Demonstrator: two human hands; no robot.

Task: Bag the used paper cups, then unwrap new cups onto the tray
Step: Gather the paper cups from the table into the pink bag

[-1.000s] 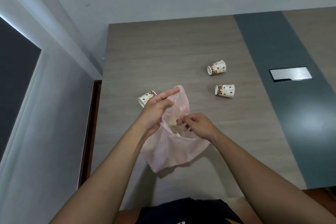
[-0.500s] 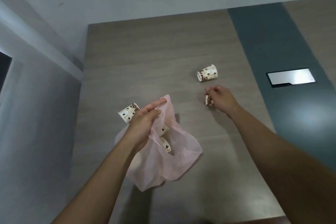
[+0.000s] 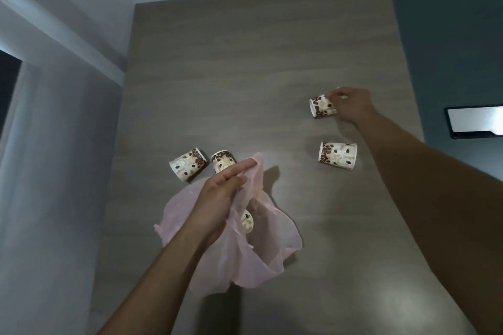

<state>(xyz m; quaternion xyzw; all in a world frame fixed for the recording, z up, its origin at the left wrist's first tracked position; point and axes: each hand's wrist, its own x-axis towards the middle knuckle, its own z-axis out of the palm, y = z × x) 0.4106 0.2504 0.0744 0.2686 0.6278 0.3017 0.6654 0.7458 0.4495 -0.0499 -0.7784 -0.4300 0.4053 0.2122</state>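
Note:
My left hand [image 3: 220, 198] grips the rim of a thin pink plastic bag [image 3: 245, 261] and holds it up over the table. One bean-patterned paper cup [image 3: 247, 221] shows inside the bag. Two more cups [image 3: 187, 164] [image 3: 221, 161] lie on their sides just beyond my left hand. My right hand [image 3: 352, 105] reaches far right, its fingertips pinching the base of a tipped cup [image 3: 322, 106] that lies on the table. Another cup [image 3: 337, 155] lies on its side nearer to me, below that hand.
The wooden table [image 3: 245, 76] has a dark blue-grey strip [image 3: 446, 49] along its right side, with a silver rectangular plate [image 3: 475, 122] set in it. A grey wall and a window frame run close along the table's left edge.
My right hand has left the nearer right cup, which still lies on the table, and moved farther away to the far cup. My left hand still holds the bag up.

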